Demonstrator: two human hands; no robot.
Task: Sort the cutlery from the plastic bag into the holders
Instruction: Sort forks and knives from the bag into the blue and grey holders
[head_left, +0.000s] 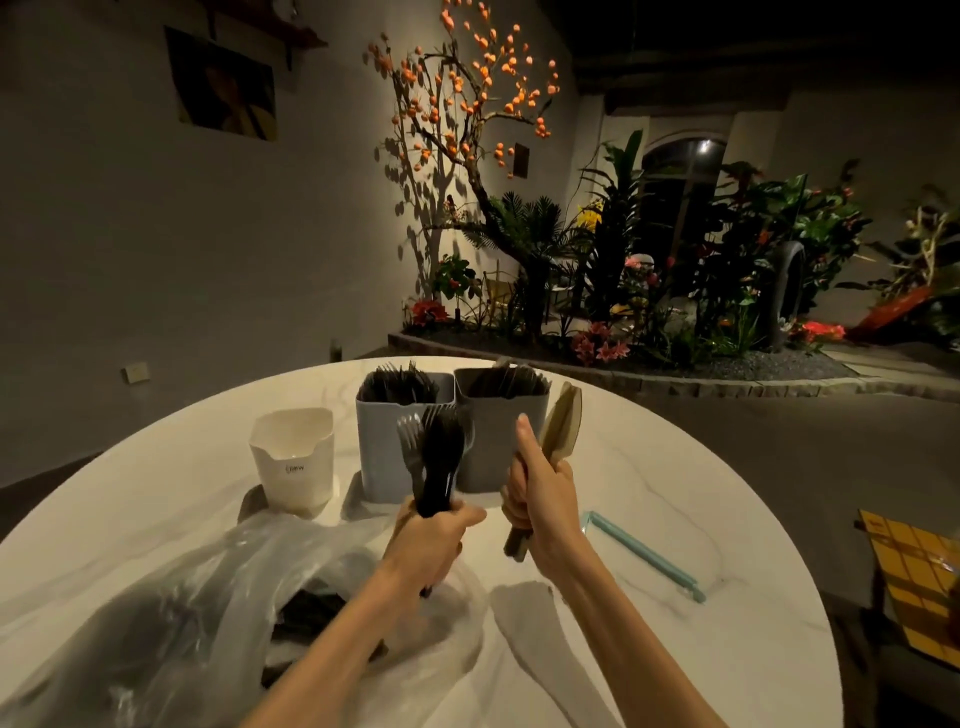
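My left hand (434, 535) is closed around a bunch of black plastic forks (435, 457), tines up, held just in front of the light blue holder (384, 457). My right hand (540, 493) grips a bundle of beige knives (561, 423), upright, beside the grey holder (493, 452). Both holders stand side by side at the table's far middle and hold dark cutlery. A white holder (293, 457) stands to their left; I cannot see inside it. The clear plastic bag (171, 608) lies at the near left with dark cutlery inside.
A light blue bag clip (644, 553) lies on the round white marble table (675, 649) to the right of my right arm. A yellow patterned object (919, 577) sits off the table's right edge. An indoor planter with plants and a blossoming tree stands beyond the table.
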